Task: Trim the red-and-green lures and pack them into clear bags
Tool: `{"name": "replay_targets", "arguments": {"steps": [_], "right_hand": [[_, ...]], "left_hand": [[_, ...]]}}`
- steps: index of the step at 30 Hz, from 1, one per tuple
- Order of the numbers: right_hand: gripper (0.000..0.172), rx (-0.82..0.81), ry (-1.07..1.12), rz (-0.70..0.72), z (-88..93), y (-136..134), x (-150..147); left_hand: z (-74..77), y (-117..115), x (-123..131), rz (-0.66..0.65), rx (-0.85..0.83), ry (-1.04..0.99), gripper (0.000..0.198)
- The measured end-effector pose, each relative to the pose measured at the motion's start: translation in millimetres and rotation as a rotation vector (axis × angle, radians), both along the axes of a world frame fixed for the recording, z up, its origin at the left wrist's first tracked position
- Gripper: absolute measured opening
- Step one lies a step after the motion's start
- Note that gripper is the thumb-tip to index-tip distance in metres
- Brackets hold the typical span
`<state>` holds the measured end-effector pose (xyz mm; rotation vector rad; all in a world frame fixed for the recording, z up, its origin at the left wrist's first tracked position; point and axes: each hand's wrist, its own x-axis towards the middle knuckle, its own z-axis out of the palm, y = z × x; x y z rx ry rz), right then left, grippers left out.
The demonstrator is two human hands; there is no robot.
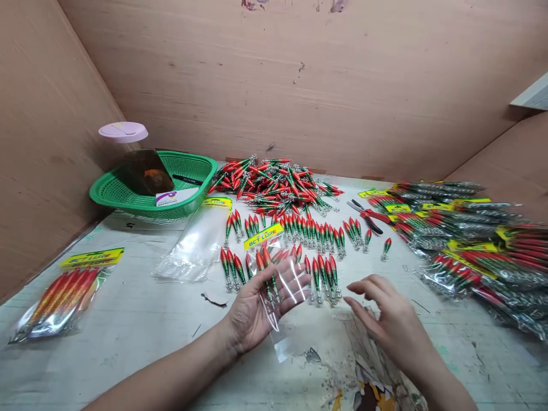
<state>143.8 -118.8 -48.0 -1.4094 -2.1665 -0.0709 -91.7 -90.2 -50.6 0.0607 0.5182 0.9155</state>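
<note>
My left hand point(252, 311) holds a clear plastic bag point(280, 319) with a yellow "BCT LURE" header point(264, 235), thumb in front and fingers behind. A few red-and-green squid jigs show in the bag's left side, prongs downward. My right hand point(385, 314) is open and holds nothing, thumb and fingers apart. Just left of its fingertips lies a group of squid jigs point(324, 277) on the table. More jigs point(314, 233) are lined up in a row behind the bag. Another small group point(231, 268) lies to its left, partly hidden by it.
A heap of squid jigs point(278, 185) lies against the back panel. Left of it are flat bags point(188, 245) and a green basket point(148, 212). One filled bag point(71, 291) lies far left. Pliers point(372, 220) and piled filled bags point(466, 228) are on the right.
</note>
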Motion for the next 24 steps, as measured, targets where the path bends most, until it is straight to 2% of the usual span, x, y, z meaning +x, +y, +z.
{"name": "replay_targets", "arguments": {"steps": [2,4,8,13,16,19,24], "right_hand": [[0.007,-0.097,-0.007,0.036,-18.3,3.0,6.1],[0.013,-0.150,0.007,0.009,-33.6,4.6,5.6],[0.015,-0.238,0.044,-0.029,-47.4,7.9,4.6],[0.010,-0.261,0.074,-0.005,-48.7,13.0,13.4],[0.013,-0.281,0.084,0.024,-49.5,15.4,16.9],[0.009,-0.285,0.089,0.044,-48.3,15.7,18.2],[0.009,-0.265,0.112,0.052,-28.7,5.7,22.9]], "left_hand": [[1.2,-0.4,0.1,0.006,-0.016,0.006,0.035],[1.4,-1.1,0.7,0.003,-0.024,0.007,0.037],[-1.2,-0.7,0.5,-0.015,-0.033,-0.007,0.037],[-5.3,0.5,-0.7,-0.018,-0.039,-0.018,0.034],[-4.7,-0.2,-0.2,-0.020,-0.045,-0.014,0.033],[-2.8,-0.9,0.4,-0.018,-0.045,-0.010,0.034],[-1.6,-0.4,1.1,-0.015,-0.055,0.018,0.032]]}}
